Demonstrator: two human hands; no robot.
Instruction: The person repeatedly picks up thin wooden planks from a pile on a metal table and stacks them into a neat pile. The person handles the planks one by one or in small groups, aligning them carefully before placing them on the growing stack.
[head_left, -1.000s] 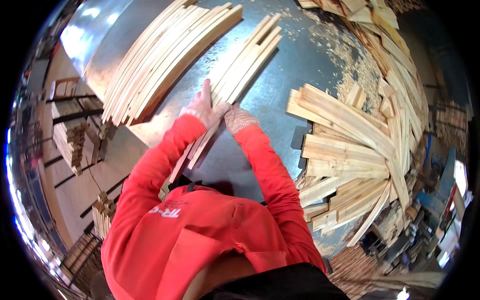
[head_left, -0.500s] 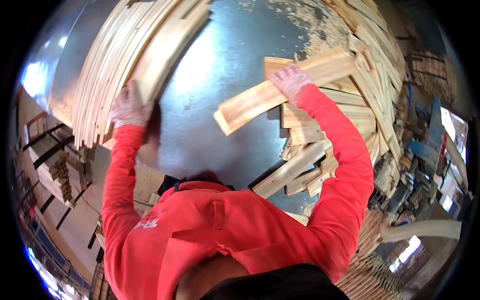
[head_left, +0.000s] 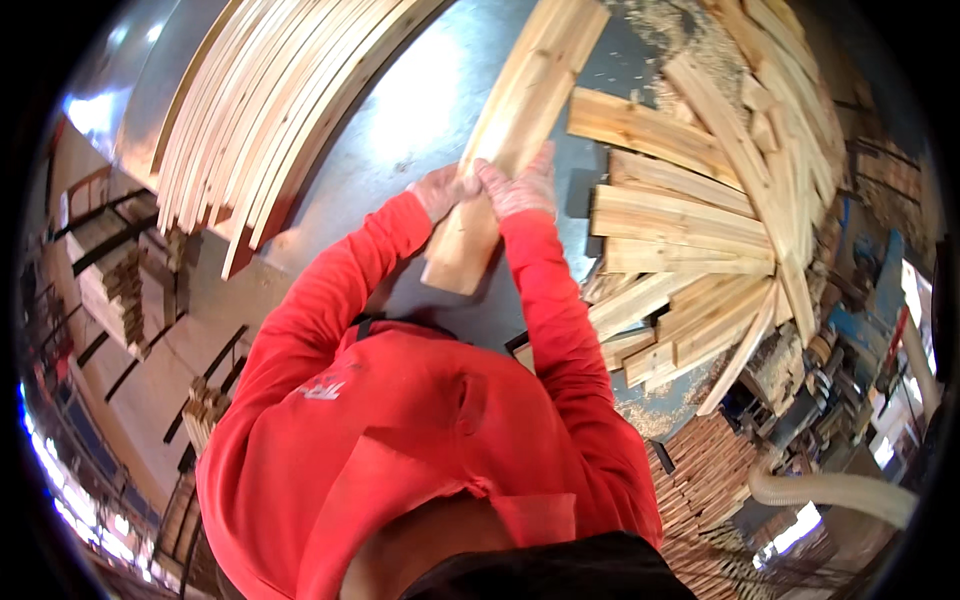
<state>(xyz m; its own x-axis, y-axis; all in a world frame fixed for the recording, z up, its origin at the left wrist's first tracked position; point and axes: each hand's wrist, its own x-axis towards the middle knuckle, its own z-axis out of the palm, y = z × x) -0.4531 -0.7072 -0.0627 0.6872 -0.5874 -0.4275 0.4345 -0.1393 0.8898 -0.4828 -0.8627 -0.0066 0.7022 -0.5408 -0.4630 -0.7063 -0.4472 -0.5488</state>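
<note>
A pale wooden board (head_left: 535, 85) lies lengthwise in front of me, above the grey metal tabletop. Gripping its left edge is my left hand (head_left: 443, 191), in a light glove. My right hand (head_left: 518, 187), gloved too, is closed around the board from the right, its thumb on the upper face beside the left hand's fingers. The fingertips under the board are hidden. To the left, a row of narrow wooden strips (head_left: 262, 120) stands side by side on the table. Several loose boards (head_left: 685, 220) are fanned out in a pile just right of my right hand.
Wood shavings (head_left: 690, 65) are scattered at the table's far right. Longer slats (head_left: 790, 150) lie along the right edge. A pale ribbed hose (head_left: 830, 492) and machinery are at lower right. Stacked timber (head_left: 105, 285) sits on racks at the left.
My right hand has brought the board from the pile to the middle and turned it lengthwise. My left hand has left the strips on the left and now grips the board.
</note>
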